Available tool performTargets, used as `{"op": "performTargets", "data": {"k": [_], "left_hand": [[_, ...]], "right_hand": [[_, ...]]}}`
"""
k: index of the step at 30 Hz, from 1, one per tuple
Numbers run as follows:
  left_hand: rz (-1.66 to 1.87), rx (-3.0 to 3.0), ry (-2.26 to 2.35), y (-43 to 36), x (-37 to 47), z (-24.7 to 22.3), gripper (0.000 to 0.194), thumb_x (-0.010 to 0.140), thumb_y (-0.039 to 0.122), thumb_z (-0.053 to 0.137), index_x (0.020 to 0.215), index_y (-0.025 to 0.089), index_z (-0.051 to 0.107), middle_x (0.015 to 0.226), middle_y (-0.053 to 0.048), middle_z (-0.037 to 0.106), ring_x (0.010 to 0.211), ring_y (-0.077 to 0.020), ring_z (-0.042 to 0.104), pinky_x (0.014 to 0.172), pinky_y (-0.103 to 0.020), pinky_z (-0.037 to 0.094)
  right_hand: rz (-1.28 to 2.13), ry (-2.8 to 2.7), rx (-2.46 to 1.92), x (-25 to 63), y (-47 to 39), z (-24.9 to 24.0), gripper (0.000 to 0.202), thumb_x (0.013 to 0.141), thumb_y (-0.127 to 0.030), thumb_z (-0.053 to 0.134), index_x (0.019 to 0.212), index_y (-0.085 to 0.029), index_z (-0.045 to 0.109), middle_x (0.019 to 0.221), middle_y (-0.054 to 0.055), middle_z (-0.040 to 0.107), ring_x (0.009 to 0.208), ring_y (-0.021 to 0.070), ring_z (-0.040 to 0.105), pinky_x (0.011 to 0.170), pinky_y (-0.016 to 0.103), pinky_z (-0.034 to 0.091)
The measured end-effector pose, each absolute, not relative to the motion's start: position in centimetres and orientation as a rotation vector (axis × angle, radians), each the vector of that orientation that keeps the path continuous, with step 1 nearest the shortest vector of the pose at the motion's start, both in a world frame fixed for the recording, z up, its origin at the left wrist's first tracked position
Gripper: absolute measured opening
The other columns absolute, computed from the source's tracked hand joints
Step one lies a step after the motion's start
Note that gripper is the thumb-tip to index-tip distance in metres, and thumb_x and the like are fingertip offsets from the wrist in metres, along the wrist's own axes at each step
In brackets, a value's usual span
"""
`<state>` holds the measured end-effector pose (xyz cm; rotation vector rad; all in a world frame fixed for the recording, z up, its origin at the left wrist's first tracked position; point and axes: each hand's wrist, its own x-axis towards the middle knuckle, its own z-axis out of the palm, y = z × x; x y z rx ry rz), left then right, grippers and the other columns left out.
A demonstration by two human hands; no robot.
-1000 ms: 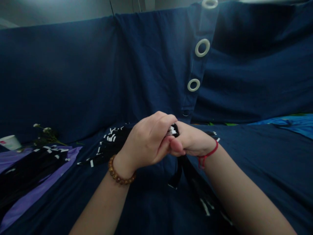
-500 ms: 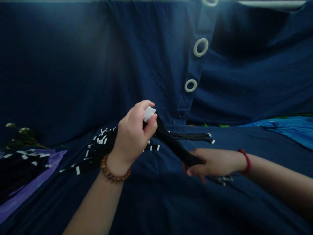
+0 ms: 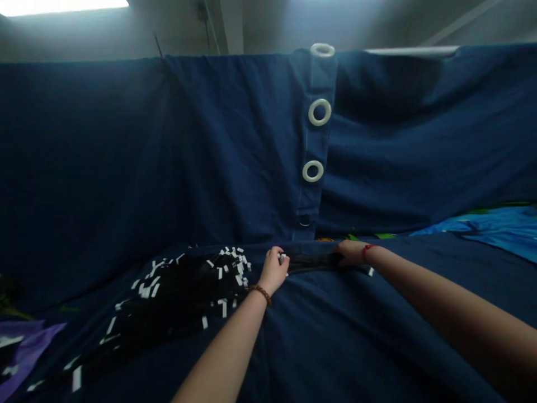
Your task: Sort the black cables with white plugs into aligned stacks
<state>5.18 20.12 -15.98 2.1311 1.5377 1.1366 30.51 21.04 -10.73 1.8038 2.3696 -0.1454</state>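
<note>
A bundle of thin black cables (image 3: 312, 262) with white end pieces stretches sideways low over the blue cloth. My left hand (image 3: 273, 271), with a beaded bracelet on the wrist, is closed round its left end; white tips show between thumb and fingers. Farther right, my right hand (image 3: 351, 253), wearing a red band, grips the same bundle from above, its fingertips partly hidden. One white end piece (image 3: 370, 271) pokes out beyond the right hand. Left of my hands lies a large heap of black cables (image 3: 180, 296) with many white ends.
Dark blue cloth (image 3: 327, 336) covers the surface and hangs behind as a curtain (image 3: 235, 151) with pale rings (image 3: 312, 171). A purple cloth (image 3: 36, 350) lies at the left edge, a bright blue cloth (image 3: 499, 226) at the far right. Green leaves (image 3: 384, 235) show at the back.
My view has tilted up, showing more wall. Both hands have moved away from me and down to the cloth, and the slanted cable bundle now runs nearly level between them.
</note>
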Motion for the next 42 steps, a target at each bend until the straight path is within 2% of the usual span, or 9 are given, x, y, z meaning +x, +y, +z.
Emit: {"op": "performTargets", "data": {"k": [3, 12, 15, 18, 20, 22, 25, 32, 42], "left_hand": [[1.041, 2.196, 1.576, 19.8, 4.9, -16.2, 0.026, 0.088, 0.028, 0.053, 0.109, 0.013, 0.054, 0.114, -0.009, 0.054, 0.098, -0.0191, 0.056, 0.083, -0.039, 0.049], [0.868, 2.441, 1.431, 16.0, 3.8, -12.0, 0.023, 0.082, 0.027, 0.059, 0.098, 0.011, 0.059, 0.103, -0.012, 0.057, 0.102, -0.0253, 0.053, 0.094, -0.042, 0.040], [1.012, 2.499, 1.265, 11.5, 1.9, -8.8, 0.020, 0.089, 0.028, 0.048, 0.106, 0.017, 0.054, 0.110, -0.007, 0.055, 0.107, -0.0179, 0.050, 0.097, -0.031, 0.038], [1.125, 2.484, 0.940, 5.5, -0.4, -6.5, 0.013, 0.088, 0.029, 0.052, 0.096, 0.020, 0.053, 0.092, -0.001, 0.056, 0.085, -0.0126, 0.054, 0.077, -0.025, 0.045], [1.123, 2.450, 0.803, 1.9, -2.1, -5.8, 0.010, 0.086, 0.028, 0.054, 0.090, 0.020, 0.052, 0.082, 0.000, 0.053, 0.075, -0.0113, 0.052, 0.068, -0.023, 0.044], [1.150, 2.439, 0.753, -0.4, -4.1, -5.7, 0.007, 0.087, 0.027, 0.051, 0.090, 0.020, 0.052, 0.078, 0.001, 0.052, 0.071, -0.0107, 0.051, 0.064, -0.022, 0.044], [1.212, 2.438, 0.940, -0.9, -7.3, -6.4, 0.009, 0.089, 0.023, 0.046, 0.093, 0.021, 0.053, 0.079, 0.001, 0.055, 0.072, -0.0106, 0.053, 0.065, -0.023, 0.044], [0.904, 2.443, 1.694, 4.9, -12.9, -10.7, 0.014, 0.088, 0.023, 0.044, 0.092, 0.017, 0.056, 0.087, -0.003, 0.058, 0.080, -0.0157, 0.055, 0.073, -0.031, 0.047], [0.557, 2.936, 1.631, 4.6, -12.2, -15.2, 0.022, 0.088, 0.021, 0.043, 0.105, 0.015, 0.056, 0.106, -0.010, 0.056, 0.104, -0.0245, 0.047, 0.087, -0.040, 0.041]], "right_hand": [[-0.228, 2.435, 1.812, 31.6, 21.7, -12.0, 0.030, 0.087, -0.034, 0.057, 0.108, -0.014, 0.057, 0.105, 0.007, 0.059, 0.093, 0.0193, 0.058, 0.083, 0.040, 0.047], [-0.836, 2.927, 1.906, 30.0, 17.5, -9.3, 0.030, 0.076, -0.040, 0.064, 0.091, -0.014, 0.056, 0.111, 0.010, 0.052, 0.107, 0.0241, 0.046, 0.094, 0.044, 0.034], [-1.434, 3.106, 1.705, 24.6, 12.2, -8.8, 0.042, 0.073, -0.057, 0.056, 0.089, -0.018, 0.046, 0.091, 0.006, 0.050, 0.089, 0.0197, 0.050, 0.081, 0.037, 0.041], [-2.106, 3.001, 1.335, 18.5, 5.7, -8.6, 0.050, 0.074, -0.071, 0.038, 0.078, -0.022, 0.031, 0.069, -0.003, 0.036, 0.059, 0.0118, 0.043, 0.058, 0.029, 0.040], [-3.028, 2.368, 0.700, 15.4, 1.9, -8.5, 0.044, 0.075, -0.058, 0.055, 0.076, -0.021, 0.031, 0.066, -0.006, 0.030, 0.051, 0.0057, 0.029, 0.051, 0.021, 0.031], [-3.437, 1.638, 0.115, 13.5, -0.8, -8.7, 0.033, 0.080, -0.038, 0.063, 0.075, -0.019, 0.036, 0.064, -0.006, 0.031, 0.052, 0.0042, 0.028, 0.053, 0.020, 0.026], [-3.523, 1.221, -0.047, 12.2, -2.2, -10.1, 0.023, 0.083, -0.026, 0.063, 0.075, -0.016, 0.044, 0.066, -0.004, 0.036, 0.054, 0.0048, 0.033, 0.054, 0.021, 0.024], [-3.559, 1.090, 0.200, 12.0, -1.8, -15.2, 0.014, 0.082, -0.027, 0.065, 0.083, -0.015, 0.058, 0.068, -0.002, 0.042, 0.056, 0.0052, 0.039, 0.057, 0.022, 0.024], [-3.526, 0.956, 0.316, 12.2, -1.6, -15.9, 0.021, 0.079, -0.027, 0.068, 0.083, -0.014, 0.053, 0.071, -0.001, 0.044, 0.059, 0.0069, 0.044, 0.061, 0.024, 0.031]]}}
